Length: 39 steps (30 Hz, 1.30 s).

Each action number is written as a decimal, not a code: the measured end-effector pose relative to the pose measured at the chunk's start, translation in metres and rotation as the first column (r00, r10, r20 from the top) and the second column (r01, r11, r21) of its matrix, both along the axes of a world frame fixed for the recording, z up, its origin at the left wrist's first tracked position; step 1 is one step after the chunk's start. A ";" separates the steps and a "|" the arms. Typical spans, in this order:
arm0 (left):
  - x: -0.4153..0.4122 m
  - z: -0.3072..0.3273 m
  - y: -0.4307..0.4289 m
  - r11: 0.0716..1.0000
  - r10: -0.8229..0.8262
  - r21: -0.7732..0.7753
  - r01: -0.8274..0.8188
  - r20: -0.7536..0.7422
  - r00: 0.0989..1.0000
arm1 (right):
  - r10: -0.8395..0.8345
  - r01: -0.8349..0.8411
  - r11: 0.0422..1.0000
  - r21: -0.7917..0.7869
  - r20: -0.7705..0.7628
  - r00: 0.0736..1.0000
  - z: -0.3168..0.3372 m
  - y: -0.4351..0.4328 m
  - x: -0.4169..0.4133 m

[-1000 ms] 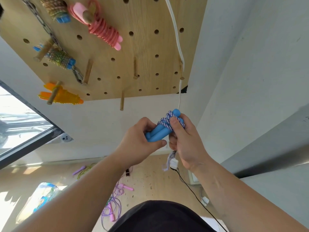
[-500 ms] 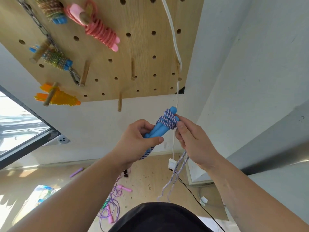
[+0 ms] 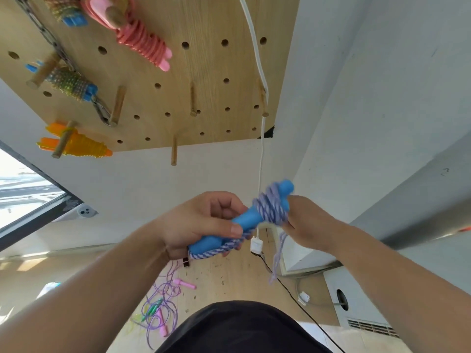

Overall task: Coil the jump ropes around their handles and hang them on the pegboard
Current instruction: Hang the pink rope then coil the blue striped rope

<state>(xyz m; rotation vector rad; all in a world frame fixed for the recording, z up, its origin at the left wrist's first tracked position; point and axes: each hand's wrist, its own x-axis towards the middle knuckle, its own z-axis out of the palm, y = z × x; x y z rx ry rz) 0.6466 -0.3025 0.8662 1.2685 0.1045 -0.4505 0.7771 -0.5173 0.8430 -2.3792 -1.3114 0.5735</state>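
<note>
Axis: blue plastic jump-rope handles slant up-right, spanning both hands.
Left hand: fingers wrapped round the lower end.
Right hand: fingers pinch blue-and-white braided rope wound on the upper end.

Those blue handles look like smooth matt plastic, and the striped rope is braided cloth cord. The pegboard is pale grainy wood, same with the pegs. The pink rope is glossy plastic, the orange rope translucent. The chain is dull metal.
</note>
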 end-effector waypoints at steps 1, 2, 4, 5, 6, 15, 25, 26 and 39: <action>0.001 0.004 0.001 0.986 -0.069 0.151 0.065 0.022 0.997 | 0.062 -0.061 0.994 -0.091 0.001 0.998 0.003 0.003 0.007; 0.001 0.007 0.002 0.942 -0.138 0.312 0.122 0.028 0.990 | 0.135 -0.131 0.979 -0.158 0.016 0.991 0.007 0.009 0.012; 0.003 0.010 0.003 0.787 -0.253 0.580 0.209 -0.006 0.967 | 0.257 -0.235 0.932 -0.276 0.045 0.965 0.020 0.024 0.020; 0.004 0.011 0.003 0.686 -0.286 0.692 0.225 -0.027 0.958 | 0.293 -0.261 0.912 -0.317 0.056 0.955 0.025 0.033 0.023; 0.005 0.011 0.004 0.579 -0.294 0.788 0.212 -0.041 0.955 | 0.322 -0.280 0.897 -0.343 0.071 0.944 0.031 0.042 0.024; 0.014 -0.005 0.020 0.477 0.258 0.849 -0.225 0.109 0.960 | 0.082 -0.074 0.996 -0.045 0.189 0.979 0.047 0.051 -0.007; 0.017 -0.015 0.003 0.756 0.568 0.454 -0.472 -0.096 0.817 | -0.262 0.237 0.946 0.223 0.088 0.961 -0.014 0.012 -0.026; 0.019 -0.013 0.002 0.760 0.592 0.410 -0.504 -0.117 0.797 | -0.277 0.252 0.938 0.238 0.076 0.958 -0.017 0.011 -0.027; 0.016 0.005 -0.011 0.994 0.101 -0.023 -0.107 -0.181 0.978 | -0.128 0.140 0.989 0.051 -0.194 0.973 -0.021 0.018 -0.002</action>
